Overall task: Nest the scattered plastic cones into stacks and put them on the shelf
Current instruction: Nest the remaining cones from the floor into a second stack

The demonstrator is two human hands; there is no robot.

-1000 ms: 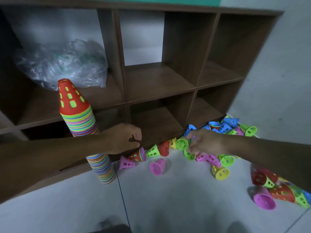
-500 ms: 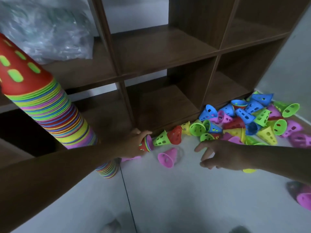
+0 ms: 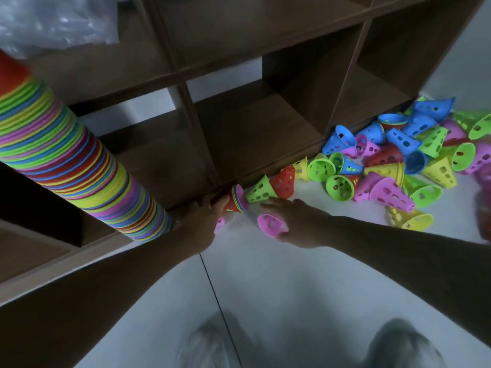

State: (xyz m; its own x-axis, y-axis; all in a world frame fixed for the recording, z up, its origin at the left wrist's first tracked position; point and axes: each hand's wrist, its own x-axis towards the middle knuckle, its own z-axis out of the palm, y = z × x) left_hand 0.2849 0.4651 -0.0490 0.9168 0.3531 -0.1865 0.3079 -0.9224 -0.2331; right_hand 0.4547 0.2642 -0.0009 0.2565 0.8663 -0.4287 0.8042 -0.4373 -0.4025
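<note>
Your left hand (image 3: pixel 204 216) grips the narrow end of a short nested stack (image 3: pixel 236 200) lying on its side at the foot of the shelf (image 3: pixel 255 128), while your right hand (image 3: pixel 292 221) curls round a pink cone (image 3: pixel 271 224) on the floor (image 3: pixel 279 288). The tall stack (image 3: pixel 79 166) beside your left arm runs out of view at the top left, and the loose cones (image 3: pixel 393 160) are piled to the right along the shelf's base. No writing is readable, and a blurred pink shape behind your left hand is hard to make out.

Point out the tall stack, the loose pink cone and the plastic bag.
Tall stack (image 3: pixel 79 166): head view, middle of its striped side.
Pink cone (image 3: pixel 271 224): head view, its open mouth.
Plastic bag (image 3: pixel 53 22): head view, its crinkled front.
</note>
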